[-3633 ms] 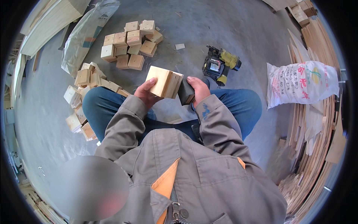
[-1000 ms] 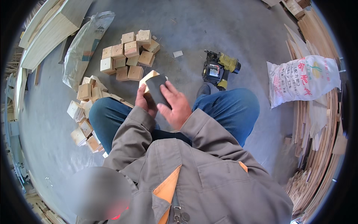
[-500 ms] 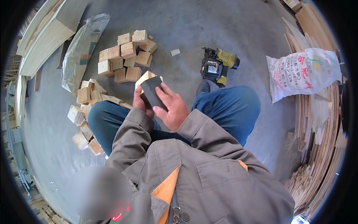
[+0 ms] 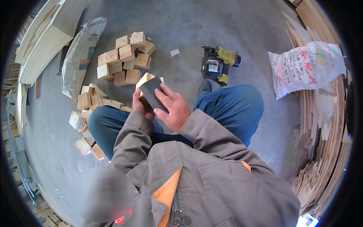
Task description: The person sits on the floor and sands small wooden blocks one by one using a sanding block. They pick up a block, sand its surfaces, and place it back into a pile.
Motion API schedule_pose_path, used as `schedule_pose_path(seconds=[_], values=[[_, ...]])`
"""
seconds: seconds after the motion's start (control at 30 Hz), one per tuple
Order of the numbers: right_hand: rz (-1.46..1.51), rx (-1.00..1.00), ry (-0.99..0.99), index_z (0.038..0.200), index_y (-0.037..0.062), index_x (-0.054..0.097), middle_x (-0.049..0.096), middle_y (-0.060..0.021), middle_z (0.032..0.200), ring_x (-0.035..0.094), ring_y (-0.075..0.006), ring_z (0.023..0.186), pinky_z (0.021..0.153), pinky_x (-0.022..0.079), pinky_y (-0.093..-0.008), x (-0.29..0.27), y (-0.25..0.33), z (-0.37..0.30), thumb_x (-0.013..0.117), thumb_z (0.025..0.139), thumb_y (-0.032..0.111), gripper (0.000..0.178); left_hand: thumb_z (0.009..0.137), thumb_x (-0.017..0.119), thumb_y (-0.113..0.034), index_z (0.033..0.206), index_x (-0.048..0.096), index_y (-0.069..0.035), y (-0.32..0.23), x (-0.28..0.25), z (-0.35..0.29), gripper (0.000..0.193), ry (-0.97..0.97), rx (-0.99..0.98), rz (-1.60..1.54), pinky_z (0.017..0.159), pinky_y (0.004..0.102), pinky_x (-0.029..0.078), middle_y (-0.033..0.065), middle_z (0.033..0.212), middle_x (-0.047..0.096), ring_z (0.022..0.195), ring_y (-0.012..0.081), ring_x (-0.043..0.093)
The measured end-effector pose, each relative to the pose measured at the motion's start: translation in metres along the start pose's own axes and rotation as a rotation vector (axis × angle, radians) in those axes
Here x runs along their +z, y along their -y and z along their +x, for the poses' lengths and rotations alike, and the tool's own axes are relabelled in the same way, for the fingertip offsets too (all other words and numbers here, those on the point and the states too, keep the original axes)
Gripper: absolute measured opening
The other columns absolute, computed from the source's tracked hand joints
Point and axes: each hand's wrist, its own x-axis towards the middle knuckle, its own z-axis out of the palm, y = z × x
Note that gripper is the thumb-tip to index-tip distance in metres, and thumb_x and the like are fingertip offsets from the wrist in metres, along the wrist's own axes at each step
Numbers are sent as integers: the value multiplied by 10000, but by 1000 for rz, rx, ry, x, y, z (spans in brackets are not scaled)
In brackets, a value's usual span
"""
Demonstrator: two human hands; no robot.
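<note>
The person's two hands meet in front of the lap, between two knees in blue jeans (image 4: 236, 104); the left hand (image 4: 140, 106) is closed round one pale wooden block (image 4: 143, 80), held up off the floor; the right hand (image 4: 174, 109) grips one dark grey sanding block (image 4: 154, 93), fingers and thumb along its near side, its flat body lying tilted against the wooden block and hiding much of it; one dark shoe (image 4: 204, 87) shows beyond the right knee; past the hands, about twelve wooden blocks sit in one cluster (image 4: 126, 53); a second heap (image 4: 85, 100) lies beside the left knee, too overlapped to count; one black and yellow-green nail gun (image 4: 220, 64) rests on the concrete floor (image 4: 177, 22), with one small pale rectangular piece (image 4: 174, 52) between it and the cluster; farther out are one translucent bag (image 4: 81, 60) at left, and one stuffed white sack (image 4: 308, 70) on stacked boards (image 4: 321, 151) at right.
</note>
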Motion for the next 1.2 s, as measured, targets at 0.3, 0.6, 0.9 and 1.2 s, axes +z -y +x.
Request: schedule_pose_path(seconds=[0.3, 0.6, 0.9, 1.2], values=[[-23, 408, -250, 1401, -2, 561, 506, -321, 1439, 559, -471, 1240, 1052, 437, -491, 1, -80, 21, 703, 867, 266, 615, 932, 598, -510, 1440, 508, -115, 17, 21, -24, 649, -52, -105, 86, 1056, 511, 479, 130, 1364, 594, 1226, 325, 591], [-43, 35, -15, 1442, 56, 533, 446, -280, 1508, 540, -476, 1201, 1063, 432, -496, 0, -19, -1, 716, 859, 244, 639, 933, 612, -500, 1422, 505, -65, 1, 8, -12, 663, -5, 29, -52, 1090, 481, 456, 152, 1327, 606, 1236, 326, 581], [-183, 93, -140, 1428, 53, 548, 466, -310, 1477, 567, -466, 1164, 1026, 459, -503, -2, -57, 5, 728, 848, 249, 638, 937, 595, -503, 1417, 524, -107, 5, 4, -9, 627, 67, -37, -53, 1034, 487, 495, 153, 1319, 611, 1208, 327, 597], [-111, 69, -79, 1427, 71, 551, 450, -263, 1509, 547, -465, 1187, 1035, 454, -499, -2, -48, 7, 735, 842, 243, 637, 929, 598, -512, 1385, 545, -74, 3, 2, -8, 635, 1, -29, -32, 1031, 475, 497, 135, 1331, 614, 1177, 323, 616]])
